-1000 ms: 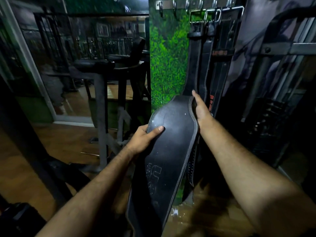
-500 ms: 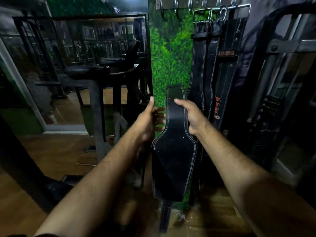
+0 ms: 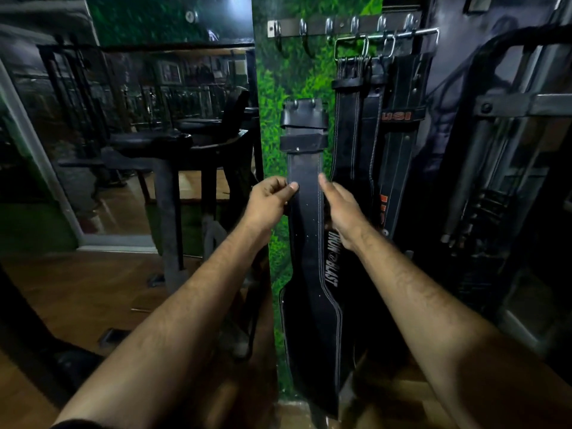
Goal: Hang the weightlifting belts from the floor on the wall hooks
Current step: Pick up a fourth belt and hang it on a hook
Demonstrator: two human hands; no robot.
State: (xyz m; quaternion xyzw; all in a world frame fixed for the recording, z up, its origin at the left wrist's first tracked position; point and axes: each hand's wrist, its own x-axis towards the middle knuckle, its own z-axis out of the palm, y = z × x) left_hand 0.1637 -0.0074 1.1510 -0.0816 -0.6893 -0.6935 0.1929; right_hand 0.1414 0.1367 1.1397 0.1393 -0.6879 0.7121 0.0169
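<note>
I hold a black leather weightlifting belt (image 3: 306, 230) upright in front of the green wall panel, buckle end up near the middle of the panel. My left hand (image 3: 270, 201) pinches its left edge with thumb over the front. My right hand (image 3: 340, 209) grips its right edge, fingers behind the strap. The belt's wide part hangs down toward the floor. A metal hook rail (image 3: 340, 26) runs across the top of the panel, well above the belt's top. Other black belts (image 3: 371, 125) hang from the rail's right hooks, beside the held belt.
A large mirror (image 3: 139, 134) fills the wall at left, reflecting gym benches. A dark bench or machine frame (image 3: 167, 187) stands left of the panel. A weight machine with a plate stack (image 3: 483, 212) stands at right. The floor (image 3: 77, 289) is wooden.
The belt has risen and turned upright, its buckle end now showing. Both hands have shifted onto the narrow strap part, one on each edge. The view has tilted up toward the hooks.
</note>
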